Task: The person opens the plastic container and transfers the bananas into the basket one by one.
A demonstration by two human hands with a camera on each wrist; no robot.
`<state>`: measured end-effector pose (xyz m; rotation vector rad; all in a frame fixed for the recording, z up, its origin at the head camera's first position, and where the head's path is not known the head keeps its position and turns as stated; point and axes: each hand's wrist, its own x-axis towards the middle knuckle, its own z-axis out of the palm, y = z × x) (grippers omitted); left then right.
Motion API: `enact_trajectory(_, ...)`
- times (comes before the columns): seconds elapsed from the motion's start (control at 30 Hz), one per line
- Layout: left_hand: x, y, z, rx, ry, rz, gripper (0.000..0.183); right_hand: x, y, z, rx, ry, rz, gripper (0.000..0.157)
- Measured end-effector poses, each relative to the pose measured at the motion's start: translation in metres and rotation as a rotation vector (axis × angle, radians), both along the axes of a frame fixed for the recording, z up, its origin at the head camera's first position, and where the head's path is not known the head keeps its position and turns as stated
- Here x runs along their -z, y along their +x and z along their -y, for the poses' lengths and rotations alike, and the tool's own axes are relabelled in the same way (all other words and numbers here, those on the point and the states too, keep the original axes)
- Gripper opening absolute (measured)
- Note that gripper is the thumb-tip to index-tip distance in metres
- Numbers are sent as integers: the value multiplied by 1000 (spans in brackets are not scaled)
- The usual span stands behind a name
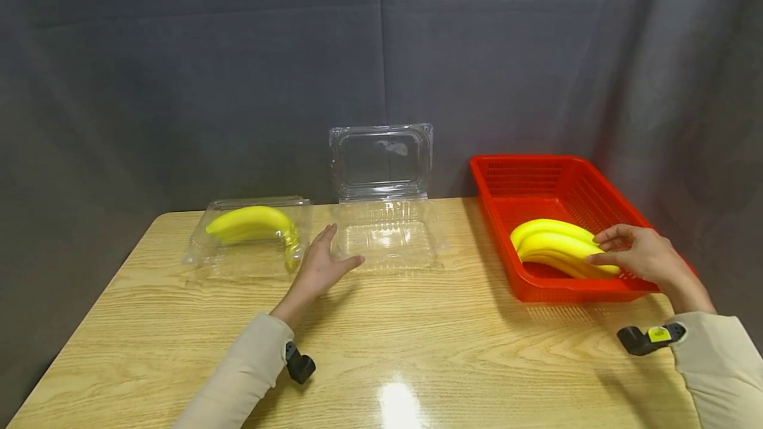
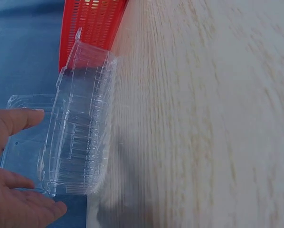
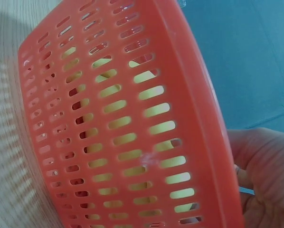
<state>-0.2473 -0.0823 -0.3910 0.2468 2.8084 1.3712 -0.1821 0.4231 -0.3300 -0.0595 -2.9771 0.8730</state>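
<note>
My left hand (image 1: 322, 265) is spread beside the left edge of a clear plastic clamshell box (image 1: 387, 243) whose lid stands raised at the back. In the left wrist view the thumb and fingers (image 2: 25, 206) are apart near the box's side. My right hand (image 1: 646, 257) reaches over the near right rim of a red plastic basket (image 1: 495, 230). Its thumb and fingertips lie at the right ends of several yellow bananas (image 1: 554, 243), thumb apart from the fingers. In the right wrist view the basket wall hides the fingertips.
At the left, another clear clamshell box (image 1: 220, 263) holds a single banana (image 1: 253, 218). All these stand on a wood-grain table (image 1: 381, 330), with a dark grey curtain (image 1: 268, 85) close behind its far edge. A black camera is worn on each wrist.
</note>
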Motion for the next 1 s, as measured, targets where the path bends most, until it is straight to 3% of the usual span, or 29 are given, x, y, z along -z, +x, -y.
enact_trajectory(0.4, -6, 3, 2, 5, -7, -19, 89, -6, 2, 5, 32, 19, 1, 58)
enact_trajectory(0.73, -19, 7, 5, 28, 8, -27, 90, -16, 0, 22, 80, 1, -171, 48)
enact_trajectory(1.0, -21, 17, 10, 101, 64, -110, 86, -22, 10, 43, 131, -116, -247, 52)
